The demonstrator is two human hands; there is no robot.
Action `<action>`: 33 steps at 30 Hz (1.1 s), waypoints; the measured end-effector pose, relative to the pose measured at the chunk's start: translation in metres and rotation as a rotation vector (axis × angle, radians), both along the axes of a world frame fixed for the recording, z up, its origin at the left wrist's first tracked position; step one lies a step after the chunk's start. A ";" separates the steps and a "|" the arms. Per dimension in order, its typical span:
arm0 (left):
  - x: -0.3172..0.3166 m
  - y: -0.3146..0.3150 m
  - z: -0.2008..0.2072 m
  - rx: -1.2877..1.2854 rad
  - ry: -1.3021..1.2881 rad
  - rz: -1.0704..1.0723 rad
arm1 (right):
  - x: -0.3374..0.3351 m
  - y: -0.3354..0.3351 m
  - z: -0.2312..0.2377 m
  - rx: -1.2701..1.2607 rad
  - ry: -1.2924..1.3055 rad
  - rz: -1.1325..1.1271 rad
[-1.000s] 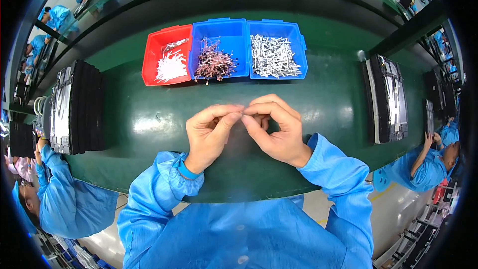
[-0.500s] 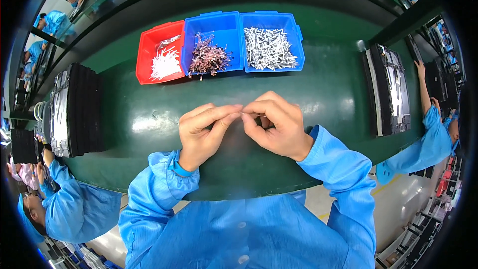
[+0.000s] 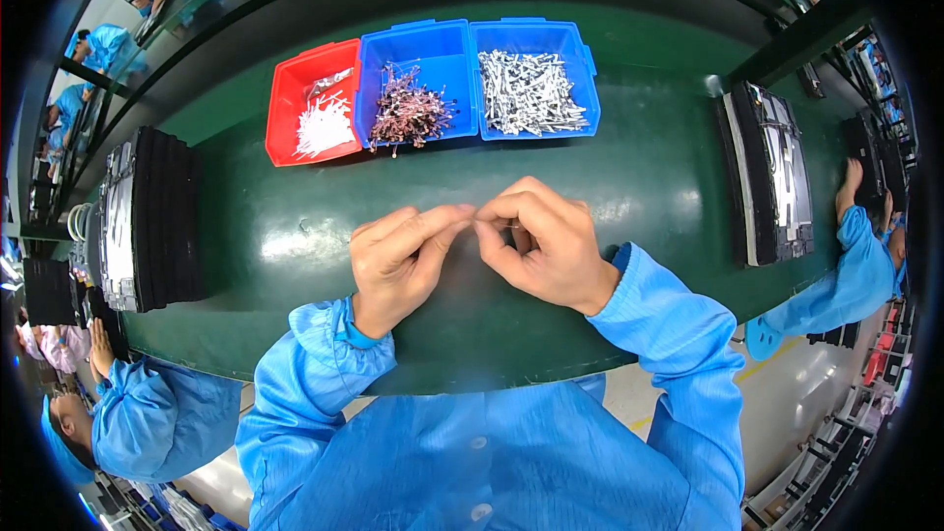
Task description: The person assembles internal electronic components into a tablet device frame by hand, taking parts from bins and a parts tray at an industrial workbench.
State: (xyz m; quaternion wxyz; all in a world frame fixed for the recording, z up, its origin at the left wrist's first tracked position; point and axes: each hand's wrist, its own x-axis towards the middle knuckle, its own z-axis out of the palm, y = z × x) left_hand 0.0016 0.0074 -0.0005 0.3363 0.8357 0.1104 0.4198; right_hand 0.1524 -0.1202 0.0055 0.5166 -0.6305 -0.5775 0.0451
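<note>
Over the middle of the green table, my left hand (image 3: 401,258) and my right hand (image 3: 547,246) meet at the fingertips. Both are closed in a pinch on something very small. A thin, thread-like bit shows by the right fingers, but its kind is too small to make out. Beyond my hands stand three bins side by side. The red bin (image 3: 282,118) holds short white sticks or tubes (image 3: 324,128). In the middle blue bin (image 3: 442,39) lies a heap of small reddish-brown wired parts (image 3: 408,110). Many white and silver pieces (image 3: 531,91) fill the right blue bin (image 3: 586,74).
A stack of black panels (image 3: 162,221) stands at the table's left, and another stack of dark, silver-faced panels (image 3: 772,177) at the right. Co-workers in blue sit at both sides, one at the left (image 3: 162,418) and one at the right (image 3: 836,280). A dark shelf post (image 3: 801,39) rises at the right.
My hands stay pinched together, with only a slight shift. The right co-worker's arm has come down, and the left co-worker's hands have moved.
</note>
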 end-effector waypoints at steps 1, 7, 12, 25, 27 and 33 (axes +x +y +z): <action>0.000 -0.001 0.001 0.001 0.010 0.020 | 0.000 0.000 0.000 -0.017 0.012 0.005; -0.004 -0.005 0.005 -0.362 0.040 -0.117 | 0.001 -0.001 0.000 -0.023 0.059 0.005; -0.004 0.000 0.000 -1.045 0.120 -0.387 | 0.000 -0.001 -0.004 0.010 0.117 -0.011; -0.006 0.000 -0.015 -1.137 0.019 -0.457 | -0.002 -0.003 -0.004 0.015 0.111 0.002; -0.005 0.000 -0.016 -1.128 0.014 -0.455 | -0.002 -0.003 -0.004 0.013 0.106 0.001; -0.004 -0.001 -0.015 -1.082 -0.017 -0.454 | -0.002 -0.002 -0.003 0.012 0.102 0.008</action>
